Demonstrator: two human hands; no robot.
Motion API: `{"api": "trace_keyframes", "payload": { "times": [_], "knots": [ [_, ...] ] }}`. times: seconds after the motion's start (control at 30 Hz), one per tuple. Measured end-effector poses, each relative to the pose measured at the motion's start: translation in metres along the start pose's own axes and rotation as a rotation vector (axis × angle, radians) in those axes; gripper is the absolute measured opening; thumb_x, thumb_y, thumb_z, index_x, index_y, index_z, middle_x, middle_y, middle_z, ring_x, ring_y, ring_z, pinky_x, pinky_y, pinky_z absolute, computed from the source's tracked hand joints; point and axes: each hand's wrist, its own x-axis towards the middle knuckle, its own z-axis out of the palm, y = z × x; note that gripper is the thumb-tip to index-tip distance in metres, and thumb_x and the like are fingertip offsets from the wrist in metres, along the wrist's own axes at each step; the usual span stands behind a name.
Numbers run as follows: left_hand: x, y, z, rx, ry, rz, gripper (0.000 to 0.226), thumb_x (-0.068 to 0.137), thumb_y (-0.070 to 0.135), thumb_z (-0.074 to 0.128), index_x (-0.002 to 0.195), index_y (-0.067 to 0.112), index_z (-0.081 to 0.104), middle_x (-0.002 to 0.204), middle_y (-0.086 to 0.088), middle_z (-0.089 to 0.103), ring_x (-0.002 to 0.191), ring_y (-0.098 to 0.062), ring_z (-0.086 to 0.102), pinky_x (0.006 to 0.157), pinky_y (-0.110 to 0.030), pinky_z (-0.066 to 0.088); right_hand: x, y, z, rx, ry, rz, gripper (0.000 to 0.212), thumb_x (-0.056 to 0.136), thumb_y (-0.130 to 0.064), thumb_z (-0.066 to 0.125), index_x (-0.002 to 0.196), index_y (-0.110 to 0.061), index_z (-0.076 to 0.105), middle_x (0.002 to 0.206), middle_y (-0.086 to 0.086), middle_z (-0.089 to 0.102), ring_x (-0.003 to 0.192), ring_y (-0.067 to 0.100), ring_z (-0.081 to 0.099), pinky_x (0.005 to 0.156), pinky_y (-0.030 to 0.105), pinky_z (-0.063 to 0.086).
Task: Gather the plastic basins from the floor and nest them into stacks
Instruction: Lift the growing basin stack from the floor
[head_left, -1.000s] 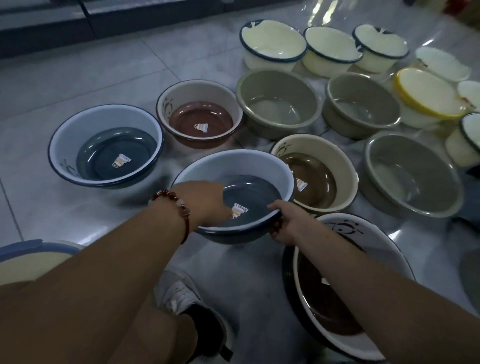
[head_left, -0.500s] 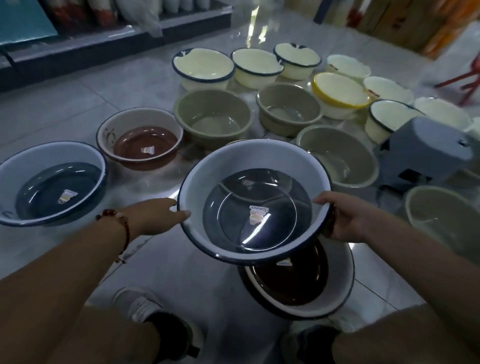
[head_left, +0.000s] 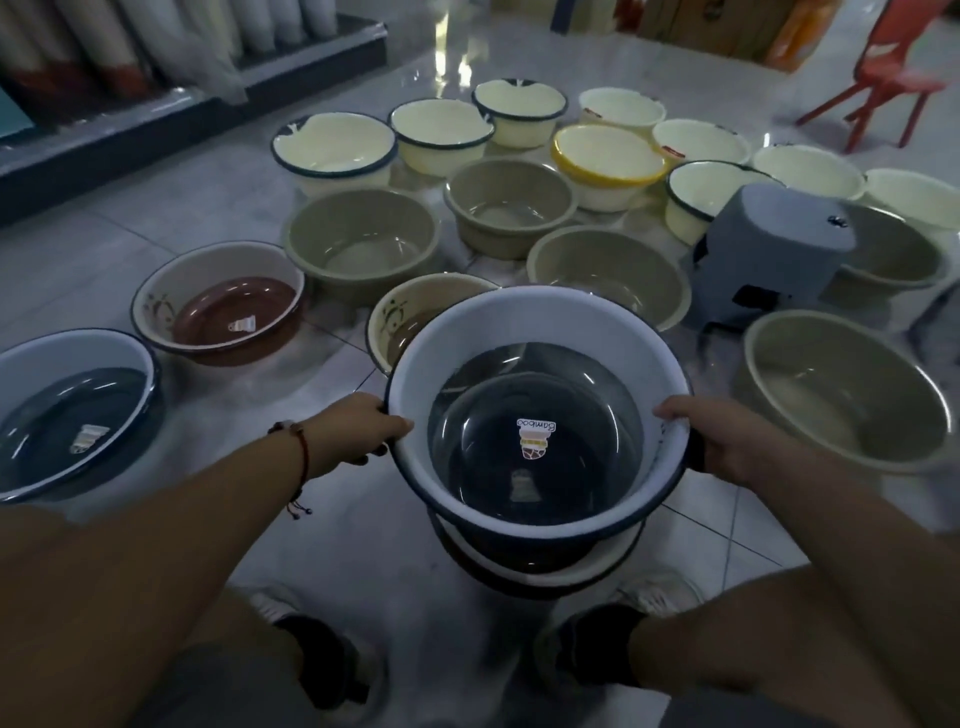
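The scene is dim and underexposed, with a cool grey-blue cast. The brightest light comes from the top centre of the frame, where white glare streaks down the glossy floor tiles (head_left: 452, 67). Softer reflections gleam off the tiles at centre left. A curved highlight shines inside the grey-bottomed basin (head_left: 537, 410) at centre. The forearms and legs along the bottom edge are dark and nearly without detail. Wide-angle distortion bends the shelf (head_left: 182, 119) in the upper left and stretches the limbs at the lower corners. The red chair (head_left: 883, 88) at upper right is smeared by blur, and the far basins look soft.
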Motion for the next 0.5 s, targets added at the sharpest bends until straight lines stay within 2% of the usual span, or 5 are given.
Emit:
{"api": "trace_keyframes", "payload": {
  "times": [0.07, 0.13, 0.23, 0.33, 0.5],
  "knots": [
    [0.003, 0.005, 0.011, 0.032, -0.014, 0.003, 0.028, 0.093, 0.035, 0.063, 0.106, 0.010, 0.065, 0.097, -0.010, 0.069, 0.088, -0.022, 0.066, 0.071, -0.032, 0.053, 0.006, 0.012, -0.006, -0.139, 0.060, -0.044, 0.030, 0.087, -0.005, 0.064, 0.114, 0.006, 0.062, 0.086, 0.018, 0.063, 0.070, 0.028, 0.059, 0.065, 0.033, 0.052],
    [0.005, 0.007, 0.023, 0.098, -0.049, -0.001, 0.030, 0.093, 0.036, 0.062, 0.104, 0.009, 0.065, 0.097, -0.010, 0.069, 0.087, -0.022, 0.066, 0.072, -0.032, 0.053, 0.013, 0.023, -0.011, -0.219, 0.076, -0.036, 0.026, 0.088, -0.004, 0.063, 0.111, 0.006, 0.061, 0.085, 0.018, 0.062, 0.068, 0.028, 0.058, 0.061, 0.032, 0.051],
    [0.010, 0.004, 0.037, 0.211, -0.090, 0.004, 0.033, 0.092, 0.041, 0.063, 0.099, 0.009, 0.067, 0.097, -0.012, 0.071, 0.079, -0.021, 0.063, 0.062, -0.027, 0.050, 0.027, 0.041, -0.014, -0.339, 0.077, -0.026, 0.027, 0.088, -0.006, 0.064, 0.113, 0.005, 0.059, 0.098, 0.024, 0.064, 0.077, 0.032, 0.061, 0.064, 0.034, 0.053],
    [0.018, 0.000, 0.046, 0.286, -0.072, 0.035, 0.026, 0.091, 0.038, 0.065, 0.088, 0.013, 0.067, 0.087, -0.007, 0.070, 0.074, -0.016, 0.063, 0.058, -0.022, 0.047, 0.039, 0.060, -0.010, -0.447, 0.077, -0.037, 0.024, 0.089, -0.010, 0.066, 0.108, 0.003, 0.059, 0.097, 0.024, 0.064, 0.081, 0.034, 0.062, 0.073, 0.041, 0.055],
    [0.033, -0.012, 0.051, 0.357, -0.080, 0.021, 0.020, 0.090, 0.033, 0.067, 0.084, 0.014, 0.065, 0.080, -0.006, 0.068, 0.071, -0.016, 0.064, 0.062, -0.024, 0.052, 0.055, 0.088, 0.005, -0.575, 0.019, -0.002, 0.020, 0.090, -0.016, 0.064, 0.101, 0.000, 0.061, 0.080, 0.015, 0.060, 0.066, 0.024, 0.054, 0.054, 0.027, 0.041]
  ]
}}
